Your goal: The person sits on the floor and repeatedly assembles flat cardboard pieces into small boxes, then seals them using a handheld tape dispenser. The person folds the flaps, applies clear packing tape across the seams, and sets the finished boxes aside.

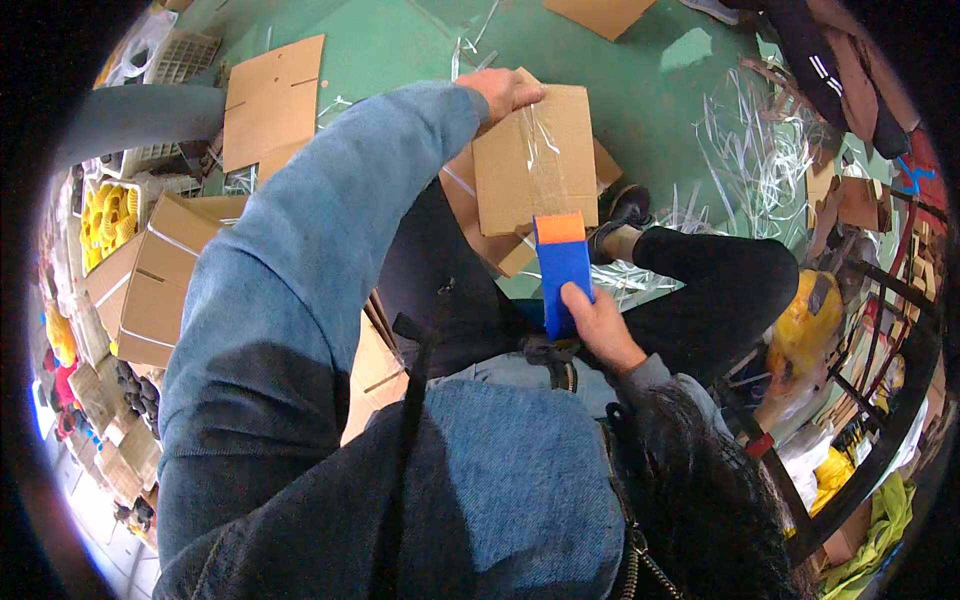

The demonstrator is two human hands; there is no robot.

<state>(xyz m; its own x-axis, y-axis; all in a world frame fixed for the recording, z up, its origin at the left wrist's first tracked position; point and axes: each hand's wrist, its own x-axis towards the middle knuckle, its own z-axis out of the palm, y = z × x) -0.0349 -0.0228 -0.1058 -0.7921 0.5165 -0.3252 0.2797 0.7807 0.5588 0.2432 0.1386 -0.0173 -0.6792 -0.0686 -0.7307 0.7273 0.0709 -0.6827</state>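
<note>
A small cardboard box (499,176) stands before me between my legs, one face turned up towards me. Clear, shiny packing tape (551,161) runs down the middle of that face. At the box's far edge, my left hand (506,91) grips the cardboard, its fingers partly hidden. My right hand (598,319) holds a blue tape dispenser (564,274) with an orange end. That orange end meets the box's near edge, where the tape comes down to it. Whether the tape is still joined to the dispenser, I cannot tell.
Flattened cardboard (274,105) lies on the green floor (375,45) at the far left. A larger strapped carton (165,281) stands left of me, by a crate of yellow items (111,217). Loose white strapping (757,157) is heaped right. A dark metal frame (892,442) stands at my right.
</note>
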